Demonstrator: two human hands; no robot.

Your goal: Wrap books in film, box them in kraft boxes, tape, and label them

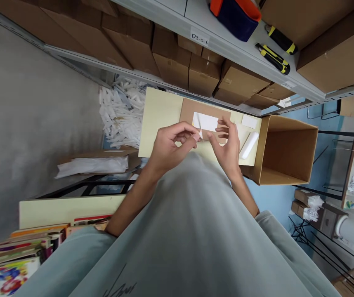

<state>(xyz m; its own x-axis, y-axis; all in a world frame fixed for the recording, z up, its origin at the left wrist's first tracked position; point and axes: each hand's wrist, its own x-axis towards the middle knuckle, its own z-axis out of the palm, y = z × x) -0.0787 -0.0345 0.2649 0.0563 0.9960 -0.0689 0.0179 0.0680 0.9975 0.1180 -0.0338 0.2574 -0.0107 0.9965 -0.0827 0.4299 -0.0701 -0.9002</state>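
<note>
A flat brown cardboard piece [187, 108] lies on the pale yellow tabletop [160, 107], bearing a white label [209, 121]. Over its near left part, my left hand [169, 146] is closed in a pinch on a thin white paper strip [200, 133], whose narrow curled end rises from the fingertips. My right hand [229, 148] hovers at the right side of the cardboard, fingers curved and apart, with nothing in it. Whether its fingertips touch the label, I cannot tell. To its right lie a white roll [249, 145] and a small white paper [249, 121].
An open cardboard box [288, 150] stands at the table's right end. White paper scraps [123, 109] are heaped left. A grey shelf [171, 24] with two yellow-black cutters [272, 58] overhangs the back, with several cartons [204, 70] beneath. Books [25, 251] sit lower left.
</note>
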